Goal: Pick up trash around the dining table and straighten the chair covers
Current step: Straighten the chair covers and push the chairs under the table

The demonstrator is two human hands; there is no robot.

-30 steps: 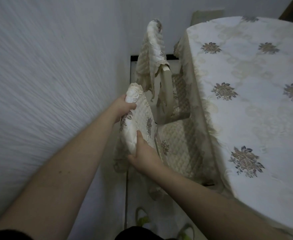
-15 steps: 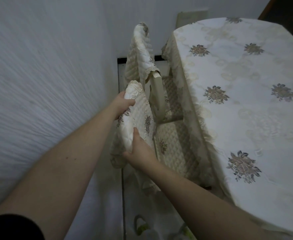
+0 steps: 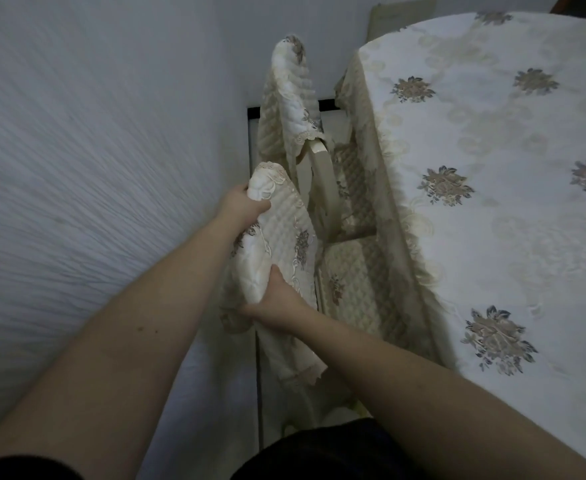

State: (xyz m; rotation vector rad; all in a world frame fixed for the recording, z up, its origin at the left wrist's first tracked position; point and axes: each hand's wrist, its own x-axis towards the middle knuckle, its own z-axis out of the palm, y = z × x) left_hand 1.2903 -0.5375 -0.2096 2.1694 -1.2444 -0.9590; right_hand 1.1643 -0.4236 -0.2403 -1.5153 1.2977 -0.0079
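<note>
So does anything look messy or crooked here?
Yes. The far chair's cream quilted back cover hangs crooked, leaving the cream chair frame bare. The near quilted cover is bunched where the left hand and right hand grip it.

Two covered chairs point(image 3: 295, 98) fill the narrow gap between wall point(image 3: 94, 168) and draped dining table point(image 3: 492, 168); bare floor point(image 3: 215, 375) lies nearer.

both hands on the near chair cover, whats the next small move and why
Probably tug the cover downward with both hands: the left hand grips its top corner, the right hand its lower edge, and the fabric looks bunched along the chair back.
</note>
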